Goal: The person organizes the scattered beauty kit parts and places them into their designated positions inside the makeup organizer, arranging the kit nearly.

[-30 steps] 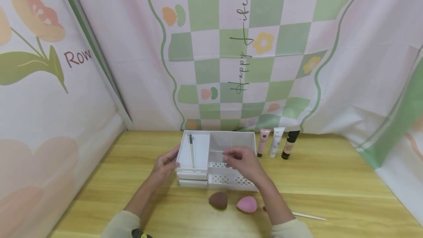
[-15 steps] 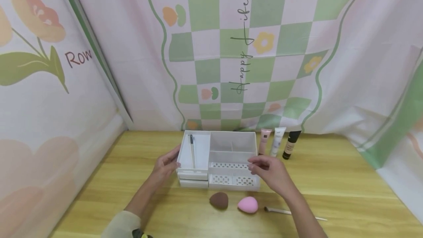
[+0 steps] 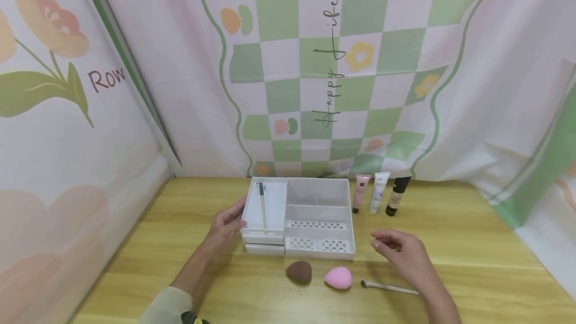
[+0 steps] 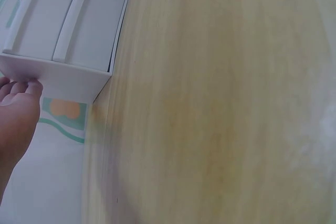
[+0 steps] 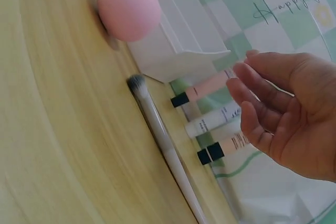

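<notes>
**The right hand leaves the box and comes near the brush**

A moment ago the right hand [image 3: 405, 256] was up over the white box [image 3: 299, 216], above its right part. Now it has moved out to the right and closer to the person. It hangs just over the surface [image 3: 472, 244] and holds nothing. Its fingers [image 5: 260, 95] are loose and a little bent. The thin brush [image 3: 389, 288] lies flat on the surface right beside this hand, on the near side, with its dark tip pointing left. So the brush looks like the thing this hand is closest to now.

The left hand [image 3: 227, 226] has not moved. It rests against the left wall of the box, with its fingers [image 4: 21, 87] touching the white side. They are not wrapped around anything.

Another brush [image 3: 261, 204] already lies in the long left part of the box. A brown sponge [image 3: 299, 272] and a pink sponge [image 3: 338, 278] sit in front of the box. The pink one is just left of the brush tip, close but apart. Three tubes [image 3: 377, 194] stand at the far right of the box. Nothing lies on top of the brush.
</notes>
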Available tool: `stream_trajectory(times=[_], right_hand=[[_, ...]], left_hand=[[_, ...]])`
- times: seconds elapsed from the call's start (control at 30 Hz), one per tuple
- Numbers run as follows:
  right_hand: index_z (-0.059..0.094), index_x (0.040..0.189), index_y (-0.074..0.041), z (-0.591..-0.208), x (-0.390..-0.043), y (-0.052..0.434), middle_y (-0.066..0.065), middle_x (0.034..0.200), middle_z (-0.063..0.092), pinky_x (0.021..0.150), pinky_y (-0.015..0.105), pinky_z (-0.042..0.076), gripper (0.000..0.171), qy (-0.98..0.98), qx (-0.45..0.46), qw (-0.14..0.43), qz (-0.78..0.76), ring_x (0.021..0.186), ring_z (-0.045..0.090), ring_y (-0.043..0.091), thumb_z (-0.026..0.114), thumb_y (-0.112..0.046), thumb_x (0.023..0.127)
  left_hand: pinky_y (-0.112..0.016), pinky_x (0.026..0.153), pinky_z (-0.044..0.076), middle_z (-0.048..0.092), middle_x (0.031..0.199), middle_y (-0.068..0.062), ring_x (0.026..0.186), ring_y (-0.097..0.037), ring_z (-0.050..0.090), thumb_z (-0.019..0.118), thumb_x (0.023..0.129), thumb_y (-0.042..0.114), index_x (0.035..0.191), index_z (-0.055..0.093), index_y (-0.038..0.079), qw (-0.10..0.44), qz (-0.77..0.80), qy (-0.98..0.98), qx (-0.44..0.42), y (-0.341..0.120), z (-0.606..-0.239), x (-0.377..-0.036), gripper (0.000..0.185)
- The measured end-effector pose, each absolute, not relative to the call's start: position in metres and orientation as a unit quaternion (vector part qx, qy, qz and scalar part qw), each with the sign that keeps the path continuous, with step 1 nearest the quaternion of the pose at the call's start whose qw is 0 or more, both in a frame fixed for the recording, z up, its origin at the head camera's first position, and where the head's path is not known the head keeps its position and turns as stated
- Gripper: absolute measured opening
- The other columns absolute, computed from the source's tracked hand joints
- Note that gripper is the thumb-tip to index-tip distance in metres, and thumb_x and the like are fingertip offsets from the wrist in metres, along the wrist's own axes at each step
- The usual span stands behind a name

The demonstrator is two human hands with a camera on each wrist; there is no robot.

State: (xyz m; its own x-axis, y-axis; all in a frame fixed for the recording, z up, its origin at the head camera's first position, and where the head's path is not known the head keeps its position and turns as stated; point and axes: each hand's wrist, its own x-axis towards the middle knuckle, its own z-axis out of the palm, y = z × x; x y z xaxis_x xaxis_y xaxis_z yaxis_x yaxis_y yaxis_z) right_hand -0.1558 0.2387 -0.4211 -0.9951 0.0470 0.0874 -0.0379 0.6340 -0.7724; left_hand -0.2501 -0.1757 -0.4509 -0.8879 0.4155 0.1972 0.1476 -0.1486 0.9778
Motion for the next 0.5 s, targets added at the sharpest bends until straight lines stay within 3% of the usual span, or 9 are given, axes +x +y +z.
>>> stream_trajectory(times=[0.27, 0.5], right_hand=[[0.074, 0.11, -0.003, -0.423, -0.146, 0.252, 0.008, 0.098, 0.079, 0.071, 0.015, 0.057, 0.022, -0.927, 0.023, 0.071, 0.368, 0.078, 0.064, -0.005, 0.073, -0.012, 0.089], [0.074, 0.109, -0.003, -0.438, -0.133, 0.267, 0.006, 0.096, 0.078, 0.069, 0.014, 0.058, 0.022, -0.933, 0.013, 0.031, 0.358, 0.076, 0.064, -0.006, 0.074, -0.009, 0.088]], left_hand=[[-0.01, 0.114, 0.035, 0.009, 0.169, -0.025, 0.157, -0.041, 0.007, 0.045, 0.095, -0.007, 0.156, 0.016, -0.012, 0.093, 0.731, 0.641, 0.214, -0.174, -0.45, -0.251, 0.068], [-0.011, 0.115, 0.034, 0.009, 0.17, -0.023, 0.158, -0.038, 0.01, 0.045, 0.094, -0.007, 0.157, 0.017, -0.01, 0.094, 0.729, 0.645, 0.211, -0.175, -0.451, -0.249, 0.068]])
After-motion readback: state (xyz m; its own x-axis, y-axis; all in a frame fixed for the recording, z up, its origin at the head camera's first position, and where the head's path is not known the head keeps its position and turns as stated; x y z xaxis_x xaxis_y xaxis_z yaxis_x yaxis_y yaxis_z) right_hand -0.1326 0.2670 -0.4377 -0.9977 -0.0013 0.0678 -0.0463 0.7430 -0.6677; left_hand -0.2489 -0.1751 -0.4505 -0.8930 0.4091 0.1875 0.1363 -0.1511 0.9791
